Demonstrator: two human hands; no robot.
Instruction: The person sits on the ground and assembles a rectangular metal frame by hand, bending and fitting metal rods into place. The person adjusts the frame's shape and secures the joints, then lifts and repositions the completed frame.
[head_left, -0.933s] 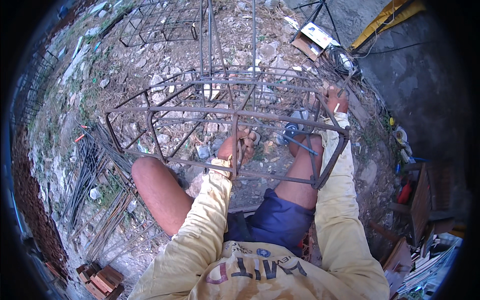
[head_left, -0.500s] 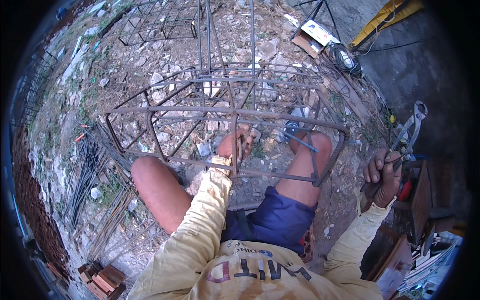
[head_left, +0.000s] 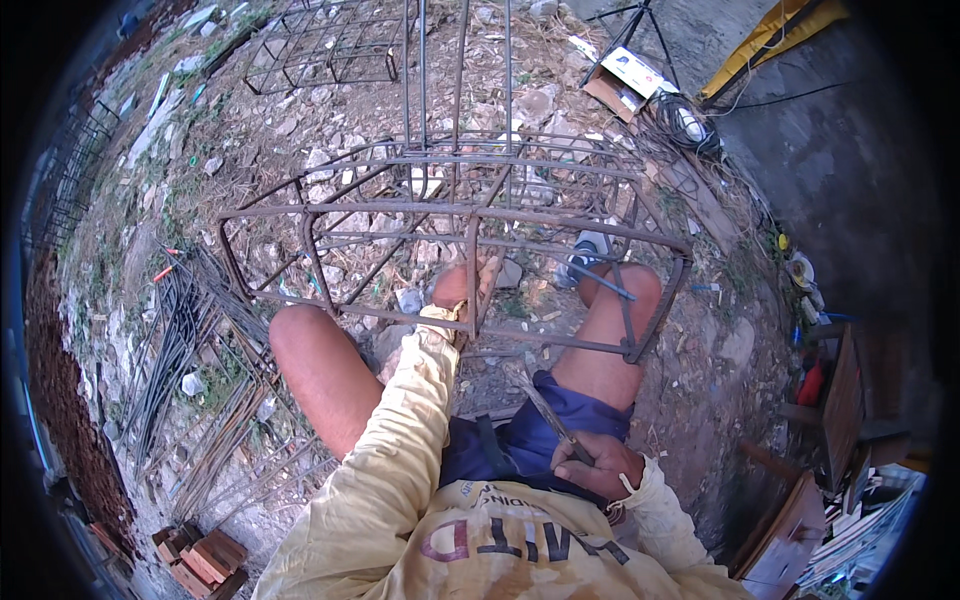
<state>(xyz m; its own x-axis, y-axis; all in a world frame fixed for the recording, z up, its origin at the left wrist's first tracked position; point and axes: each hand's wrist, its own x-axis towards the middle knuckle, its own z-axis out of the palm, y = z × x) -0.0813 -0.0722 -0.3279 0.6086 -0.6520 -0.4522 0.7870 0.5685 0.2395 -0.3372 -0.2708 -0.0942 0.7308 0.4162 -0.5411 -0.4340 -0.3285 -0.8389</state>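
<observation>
A rusty rebar cage of long bars and bent square ties stretches across in front of me, its near end over my knees. My left hand is at the near tie, fingers closed around its upright bar; the bar partly hides them. My right hand is low over my lap, closed around the handles of metal pincers. The pincers point up and left toward the cage, with their tip just below its near lower bar. They do not appear to touch the cage.
Loose rods lie in a pile at the left, with bricks below them. Another rebar cage lies farther off on rubble. A cardboard box and coiled cable are at upper right. Wooden furniture stands at right.
My right hand has swung in from the far right to my lap, bringing the pincers with it. My left hand stays at the near tie, its fingers shifted slightly. The cage has shifted a little.
</observation>
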